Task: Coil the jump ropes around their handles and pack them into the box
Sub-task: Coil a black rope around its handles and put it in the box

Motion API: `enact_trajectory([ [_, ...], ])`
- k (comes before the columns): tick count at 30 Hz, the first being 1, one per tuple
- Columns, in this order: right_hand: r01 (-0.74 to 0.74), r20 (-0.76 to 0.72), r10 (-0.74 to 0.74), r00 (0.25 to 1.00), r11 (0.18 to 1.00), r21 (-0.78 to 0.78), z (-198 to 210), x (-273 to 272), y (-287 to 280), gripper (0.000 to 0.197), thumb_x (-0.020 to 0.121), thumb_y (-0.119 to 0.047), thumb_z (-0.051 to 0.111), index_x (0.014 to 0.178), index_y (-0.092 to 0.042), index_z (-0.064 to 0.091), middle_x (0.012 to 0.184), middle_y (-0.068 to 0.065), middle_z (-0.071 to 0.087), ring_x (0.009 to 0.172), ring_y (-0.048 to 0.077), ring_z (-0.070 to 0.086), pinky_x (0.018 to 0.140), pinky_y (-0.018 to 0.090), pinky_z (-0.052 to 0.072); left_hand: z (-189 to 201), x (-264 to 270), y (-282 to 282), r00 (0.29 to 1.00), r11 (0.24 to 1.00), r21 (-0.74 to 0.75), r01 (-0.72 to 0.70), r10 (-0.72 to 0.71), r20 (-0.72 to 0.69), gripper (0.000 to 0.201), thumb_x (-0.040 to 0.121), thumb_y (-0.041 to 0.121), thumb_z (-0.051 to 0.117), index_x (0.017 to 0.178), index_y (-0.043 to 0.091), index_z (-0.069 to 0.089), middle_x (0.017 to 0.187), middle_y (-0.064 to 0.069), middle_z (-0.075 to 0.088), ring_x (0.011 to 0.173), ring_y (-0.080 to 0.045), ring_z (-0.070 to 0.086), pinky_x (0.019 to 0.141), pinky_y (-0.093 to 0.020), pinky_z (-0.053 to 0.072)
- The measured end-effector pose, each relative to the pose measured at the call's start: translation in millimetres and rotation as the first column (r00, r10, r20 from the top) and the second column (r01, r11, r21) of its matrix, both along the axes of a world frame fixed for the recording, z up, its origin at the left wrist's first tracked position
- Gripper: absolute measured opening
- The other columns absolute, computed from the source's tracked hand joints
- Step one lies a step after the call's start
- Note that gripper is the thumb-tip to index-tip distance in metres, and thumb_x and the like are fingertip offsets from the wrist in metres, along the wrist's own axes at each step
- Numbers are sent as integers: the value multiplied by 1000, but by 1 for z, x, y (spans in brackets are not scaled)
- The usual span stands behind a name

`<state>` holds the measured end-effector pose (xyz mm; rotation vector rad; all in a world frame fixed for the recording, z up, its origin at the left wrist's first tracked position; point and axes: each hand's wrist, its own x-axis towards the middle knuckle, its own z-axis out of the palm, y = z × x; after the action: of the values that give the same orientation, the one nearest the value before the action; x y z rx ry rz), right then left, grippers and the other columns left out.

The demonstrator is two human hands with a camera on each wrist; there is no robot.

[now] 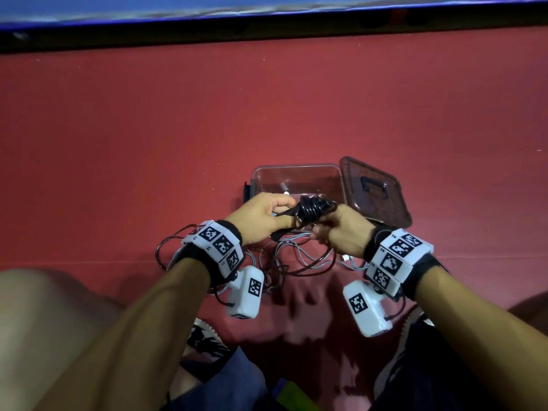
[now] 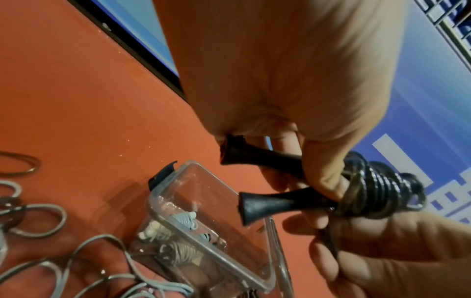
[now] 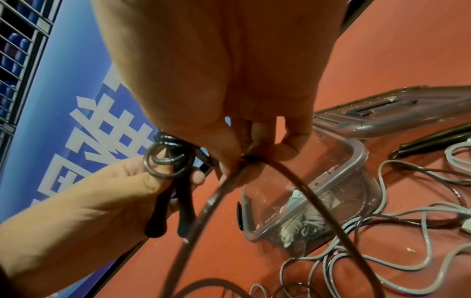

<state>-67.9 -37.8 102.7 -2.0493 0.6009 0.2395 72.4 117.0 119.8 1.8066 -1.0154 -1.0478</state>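
While half-wound, black rope (image 1: 315, 209) held above the red floor (image 1: 267, 114), both hands on it. Nearest: loose grey ropes (image 1: 299, 256) tangled on the floor below the wrists, not yet coiled, with at least one dark cord looping among them; a further pair of dark handles (image 3: 433, 141) lying beside the lid in the right wrist view. Left hand (image 1: 257, 218) wrapped round the two black handles (image 2: 275, 181), fingers (image 2: 323, 173) curled tight, thumb over the stacked turns of cord. Right hand (image 1: 344, 232) pinching the free dark tail (image 3: 254, 201) between thumb and fingertips, just beside the coil, the tail trailing down toward the floor. Several neat turns already on the handles; a fair length left to wind. Just beyond the hands: clear box (image 1: 296, 173) on the floor, open, holding what looks like one coiled whitish rope (image 2: 183, 219), perhaps more; contents too blurred to count. Brown-tinted lid (image 1: 376, 191) leaning against the box's right side. Farthest: blue board (image 1: 267, 7) along the floor edge. Judged state: one rope packed, one in mid-coil, the grey ones and the spare dark pair untouched; well short of halfway.
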Motion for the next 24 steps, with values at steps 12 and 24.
enact_trajectory([
  [12,-191,-106,171,979,958,-215,14,6,16,26,87,-18,66,64,-16,54,63,-5,58,61,11,52,57,22,39,-12,2,2,944,981,149,-127,74,322,47,78,65,50,103,27,61,85,0,77,84,-27,73,79,-49,59],
  [24,-133,-5,133,991,989,-64,12,9,20,37,78,9,60,99,-21,69,83,-5,74,75,8,68,78,31,59,-17,0,-3,748,948,302,-96,-131,651,13,98,33,56,95,22,62,82,3,70,85,-27,63,93,-37,38],
])
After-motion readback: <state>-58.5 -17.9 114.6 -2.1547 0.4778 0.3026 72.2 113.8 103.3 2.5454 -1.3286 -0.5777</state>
